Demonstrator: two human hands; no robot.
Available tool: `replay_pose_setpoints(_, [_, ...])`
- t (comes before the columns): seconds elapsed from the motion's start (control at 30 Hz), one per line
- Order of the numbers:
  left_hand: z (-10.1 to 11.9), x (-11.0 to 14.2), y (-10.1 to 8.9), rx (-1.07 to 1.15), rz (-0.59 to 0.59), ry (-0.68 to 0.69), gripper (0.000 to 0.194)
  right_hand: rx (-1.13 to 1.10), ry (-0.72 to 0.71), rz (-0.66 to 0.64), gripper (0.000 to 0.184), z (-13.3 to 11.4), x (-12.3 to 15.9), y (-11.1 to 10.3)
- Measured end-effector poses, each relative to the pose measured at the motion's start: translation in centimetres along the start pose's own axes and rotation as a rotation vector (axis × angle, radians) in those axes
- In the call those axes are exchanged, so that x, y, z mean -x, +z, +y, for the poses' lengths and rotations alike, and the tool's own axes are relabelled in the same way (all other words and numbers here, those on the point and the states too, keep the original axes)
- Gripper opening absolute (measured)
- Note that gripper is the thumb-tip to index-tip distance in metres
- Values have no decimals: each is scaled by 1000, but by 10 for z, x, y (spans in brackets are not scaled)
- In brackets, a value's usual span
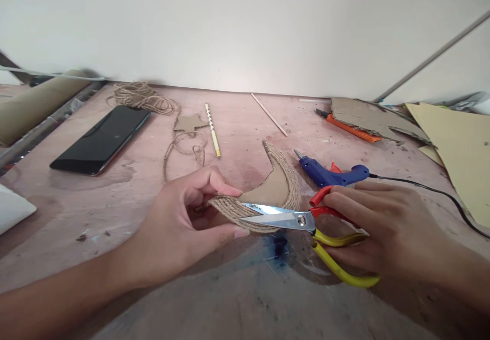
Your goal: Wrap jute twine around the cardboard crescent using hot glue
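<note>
Left grip [225,215] clamped on tip of cardboard crescent [268,189], ribbed twine along outer curve, held above pinkish wood bench [153,217]. Right grip [344,222] closed round red-yellow scissors handles [337,235]; steel blades [275,217] over twine.

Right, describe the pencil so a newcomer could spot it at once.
On the pinkish tabletop, look between the black phone and the blue glue gun. The pencil lies beside the small cardboard scrap, on the side nearer the glue gun. It is pale yellow with dark marks along its far half, unlike the plain stick to its right.
</note>
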State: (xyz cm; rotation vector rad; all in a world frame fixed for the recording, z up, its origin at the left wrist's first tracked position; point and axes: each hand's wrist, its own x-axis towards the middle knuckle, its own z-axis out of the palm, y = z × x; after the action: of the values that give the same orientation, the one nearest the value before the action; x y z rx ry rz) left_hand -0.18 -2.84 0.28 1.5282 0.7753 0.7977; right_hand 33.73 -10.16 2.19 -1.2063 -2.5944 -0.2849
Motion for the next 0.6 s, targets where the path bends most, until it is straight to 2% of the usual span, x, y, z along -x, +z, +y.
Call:
replay_pose_setpoints(0.1, [0,0,1,36,55,-4,39,-9,-21,15,28,-1,-1,1])
replay_pose_setpoints(0.33, [2,0,4,54,58,-61,40,-1,-43,47,22,0,-1,1])
replay_pose_setpoints(0.43, [1,-1,3,36,48,-80,40,37,-43,64,24,3,-1,-2])
replay_pose_setpoints(0.6, [-3,1,0,-46,-8,-18,37,58,20,124,23,13,-3,-7])
